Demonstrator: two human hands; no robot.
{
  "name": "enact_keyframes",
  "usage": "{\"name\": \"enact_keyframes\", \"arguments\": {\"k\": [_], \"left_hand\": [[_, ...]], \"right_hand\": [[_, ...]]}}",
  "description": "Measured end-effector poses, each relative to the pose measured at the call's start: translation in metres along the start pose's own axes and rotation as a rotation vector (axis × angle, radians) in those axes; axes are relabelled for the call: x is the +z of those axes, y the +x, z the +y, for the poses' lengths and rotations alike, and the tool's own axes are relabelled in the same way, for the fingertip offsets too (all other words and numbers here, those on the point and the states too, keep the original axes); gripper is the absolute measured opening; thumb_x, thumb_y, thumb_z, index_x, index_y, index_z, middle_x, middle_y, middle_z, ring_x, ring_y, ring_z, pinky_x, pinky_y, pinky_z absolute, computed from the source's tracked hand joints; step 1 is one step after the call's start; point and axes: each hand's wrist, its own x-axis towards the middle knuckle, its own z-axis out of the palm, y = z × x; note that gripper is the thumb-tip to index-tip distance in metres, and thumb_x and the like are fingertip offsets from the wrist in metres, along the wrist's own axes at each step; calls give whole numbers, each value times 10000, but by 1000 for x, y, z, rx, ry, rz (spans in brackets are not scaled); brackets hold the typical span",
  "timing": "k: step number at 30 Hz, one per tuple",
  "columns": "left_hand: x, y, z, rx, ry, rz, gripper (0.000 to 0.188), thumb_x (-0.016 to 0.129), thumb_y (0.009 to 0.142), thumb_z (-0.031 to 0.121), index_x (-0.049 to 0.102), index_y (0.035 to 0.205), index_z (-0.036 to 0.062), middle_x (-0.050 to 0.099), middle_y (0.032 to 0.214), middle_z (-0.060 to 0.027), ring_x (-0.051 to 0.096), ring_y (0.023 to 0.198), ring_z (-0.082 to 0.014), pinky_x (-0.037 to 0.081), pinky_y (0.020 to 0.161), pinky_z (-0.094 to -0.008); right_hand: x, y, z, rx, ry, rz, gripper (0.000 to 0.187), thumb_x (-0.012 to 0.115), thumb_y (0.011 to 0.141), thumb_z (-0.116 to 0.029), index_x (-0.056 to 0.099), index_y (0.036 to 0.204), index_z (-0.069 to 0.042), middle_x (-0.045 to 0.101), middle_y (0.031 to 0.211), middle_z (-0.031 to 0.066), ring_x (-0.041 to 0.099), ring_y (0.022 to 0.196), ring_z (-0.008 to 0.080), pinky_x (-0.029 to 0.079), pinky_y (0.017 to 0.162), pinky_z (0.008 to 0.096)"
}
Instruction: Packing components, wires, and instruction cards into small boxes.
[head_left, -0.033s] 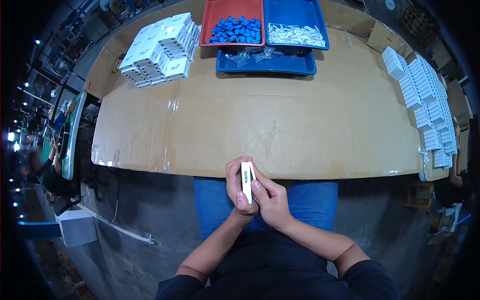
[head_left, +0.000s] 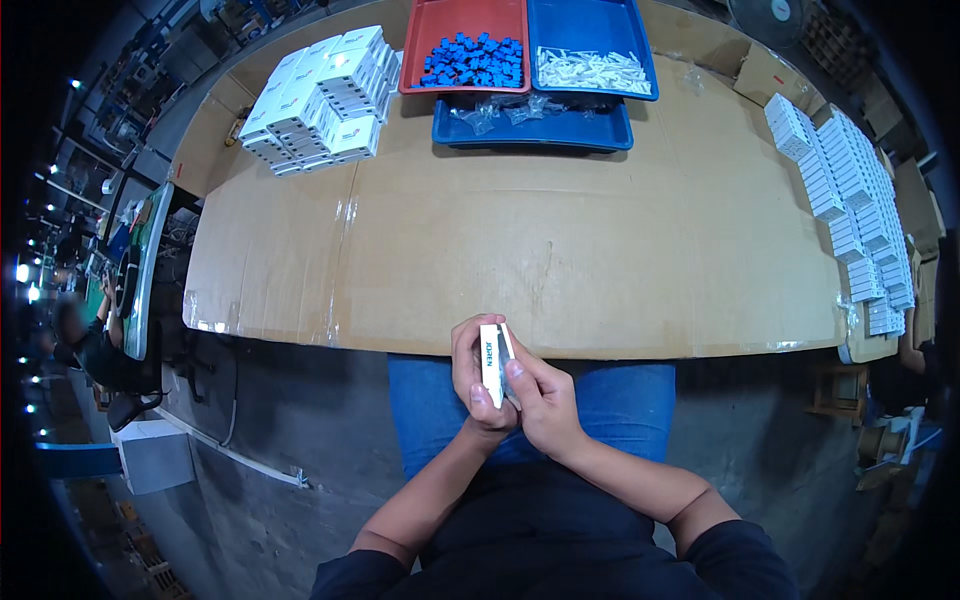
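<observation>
A small white rectangular cardboard box (head_left: pixel 491 363) is held upright just off the near edge of the cardboard-covered table (head_left: pixel 560 250), clasped by the left hand (head_left: pixel 478 385) and right hand (head_left: pixel 540 400); the flap is best pressed squarely, fingers kept clear

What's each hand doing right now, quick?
Left hand: closed around the small white rectangular cardboard box.
Right hand: gripping the same box from the other side.
</observation>
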Motion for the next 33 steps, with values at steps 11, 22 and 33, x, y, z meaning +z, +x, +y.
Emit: {"name": "enact_keyframes", "arguments": {"k": [11, 22, 33], "left_hand": [[-7, 6, -20, 81, 148, -247, 1147, 392, 932, 801, 167, 1577, -121, 392, 1436, -258, 490, 1263, -336, 406, 1076, -437], [10, 5, 33, -1019, -626, -246, 710, 247, 1081, 630, 424, 1486, 74, 584, 1377, -144, 608, 1254, -257, 517, 1044, -400], [17, -3, 43, -1144, -621, -142, 658, 280, 1088, 611, 449, 1465, 99, 599, 1341, -123, 613, 1230, -240, 536, 1004, -393]], "right_hand": [[-35, 23, -14, 10, -35, -72, 458, 564, 1085, -251, 541, 1471, -5, 586, 1390, 133, 535, 1299, 191, 453, 1056, 317], [-73, 33, -29, -696, -921, -278, 870, 832, 755, -449, 537, 1468, -49, 473, 1526, 239, 491, 1396, 412, 346, 1160, 622], [-74, 25, -25, -769, -879, -265, 842, 801, 787, -475, 569, 1405, 48, 573, 1429, 274, 581, 1316, 418, 419, 1133, 545]]}}
